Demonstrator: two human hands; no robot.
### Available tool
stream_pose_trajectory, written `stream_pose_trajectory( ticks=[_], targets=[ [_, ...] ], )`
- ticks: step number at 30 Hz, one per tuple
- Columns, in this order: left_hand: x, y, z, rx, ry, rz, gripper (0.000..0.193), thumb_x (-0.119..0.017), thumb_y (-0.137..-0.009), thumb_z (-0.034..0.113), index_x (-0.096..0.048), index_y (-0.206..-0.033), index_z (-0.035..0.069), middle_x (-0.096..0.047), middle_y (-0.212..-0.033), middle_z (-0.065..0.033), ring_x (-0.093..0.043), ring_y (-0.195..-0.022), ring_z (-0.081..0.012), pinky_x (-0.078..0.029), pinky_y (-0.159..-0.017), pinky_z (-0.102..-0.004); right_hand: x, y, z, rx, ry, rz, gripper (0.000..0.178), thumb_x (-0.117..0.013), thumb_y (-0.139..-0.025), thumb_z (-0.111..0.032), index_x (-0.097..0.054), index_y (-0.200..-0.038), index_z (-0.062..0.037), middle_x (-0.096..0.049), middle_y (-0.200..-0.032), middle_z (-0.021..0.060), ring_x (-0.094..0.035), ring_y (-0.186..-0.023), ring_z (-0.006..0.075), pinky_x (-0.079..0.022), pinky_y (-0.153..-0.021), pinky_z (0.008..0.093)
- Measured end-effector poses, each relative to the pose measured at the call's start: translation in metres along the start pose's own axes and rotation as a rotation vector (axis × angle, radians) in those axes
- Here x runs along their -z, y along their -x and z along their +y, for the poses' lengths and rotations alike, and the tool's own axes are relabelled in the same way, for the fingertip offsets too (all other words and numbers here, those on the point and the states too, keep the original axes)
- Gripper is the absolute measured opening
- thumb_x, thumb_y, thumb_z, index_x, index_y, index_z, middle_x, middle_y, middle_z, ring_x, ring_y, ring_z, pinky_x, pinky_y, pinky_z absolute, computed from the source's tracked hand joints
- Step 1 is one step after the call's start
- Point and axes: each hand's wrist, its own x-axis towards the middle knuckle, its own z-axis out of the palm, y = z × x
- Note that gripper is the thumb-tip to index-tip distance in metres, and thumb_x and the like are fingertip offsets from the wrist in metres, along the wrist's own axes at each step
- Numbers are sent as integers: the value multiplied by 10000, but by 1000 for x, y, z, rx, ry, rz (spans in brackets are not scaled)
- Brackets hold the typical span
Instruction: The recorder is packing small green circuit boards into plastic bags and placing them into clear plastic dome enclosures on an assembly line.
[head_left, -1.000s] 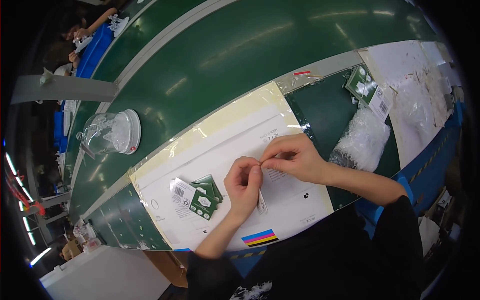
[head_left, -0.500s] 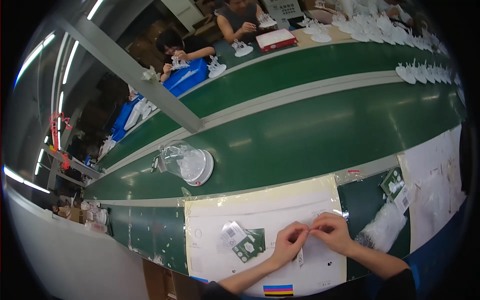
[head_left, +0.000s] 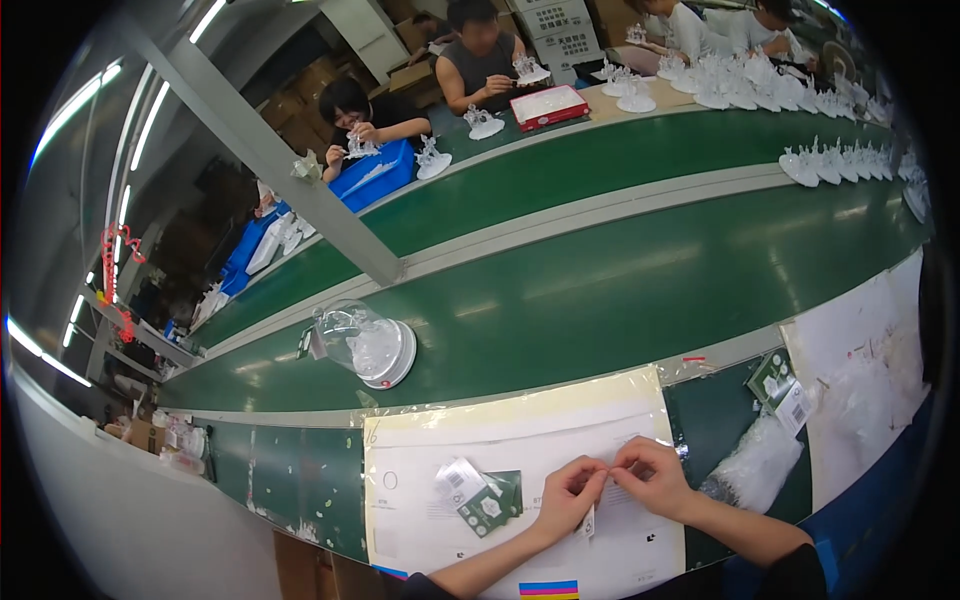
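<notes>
My left hand (head_left: 568, 502) and my right hand (head_left: 650, 480) are raised over a white printed sheet, both closed in a pinch, with their fingertips meeting. Below the left fingers a small white tag (head_left: 588, 522) pokes out, mostly hidden by that hand. What lies between the fingertips is too small to make out. To the left of my hands, several green-and-white cards (head_left: 490, 505) are fanned out in a loose pile on the sheet (head_left: 420, 540).
Beyond the sheet, a clear dome on a white base (head_left: 390, 360) lies tipped on the green belt (head_left: 560, 310). Right of my hands are a clear plastic bag (head_left: 765, 460) and more cards (head_left: 775, 385). Across the belt, other people handle white figurines near a blue bin (head_left: 375, 175).
The view has shifted slightly, so the table sits a little further left. My hands keep the same fingertip pinch, with the tag still under the left one.
</notes>
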Motion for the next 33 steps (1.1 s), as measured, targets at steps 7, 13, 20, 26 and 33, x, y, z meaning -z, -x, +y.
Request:
stream_pose_trajectory(
  ticks=[7,13,20,26,33],
  targets=[
    [6,3,-7,42,-49,-22,82,-561,-922,48,-595,-956,-19,-576,-709,-26,-530,-568,-71,-411,-498,-196,11,-7,-9,66,157,-129,82,-668,-789,-35,-605,-840,-25,-602,-825,53,-617,-682,110,-504,-540,223],
    [8,4,-13,62,-43,-62,96,-570,-919,51,-611,-954,-28,-593,-722,-32,-538,-578,-76,-413,-504,-198,21,-11,-20,158,340,-353,105,-685,-764,-53,-612,-839,-42,-608,-821,47,-630,-681,131,-522,-563,243],
    [7,-3,-4,32,-3,-136,95,-572,-922,77,-606,-957,-5,-572,-725,8,-517,-614,-37,-392,-523,-186,19,-11,-17,96,323,-293,122,-700,-742,-45,-619,-831,-32,-605,-789,56,-627,-666,139,-535,-575,248],
    [10,-1,-2,51,5,-186,92,-582,-912,80,-611,-939,-3,-576,-743,18,-506,-641,-25,-397,-554,-180,20,-9,-15,72,288,-275,121,-714,-732,-42,-639,-827,-30,-610,-788,59,-628,-660,140,-537,-572,246],
    [7,-8,-4,28,0,-241,49,-580,-902,57,-590,-900,10,-587,-762,9,-519,-639,-30,-409,-562,-176,28,-13,-25,187,460,-331,149,-732,-683,-47,-645,-804,-61,-623,-787,34,-649,-645,163,-529,-558,263]
  ],
)
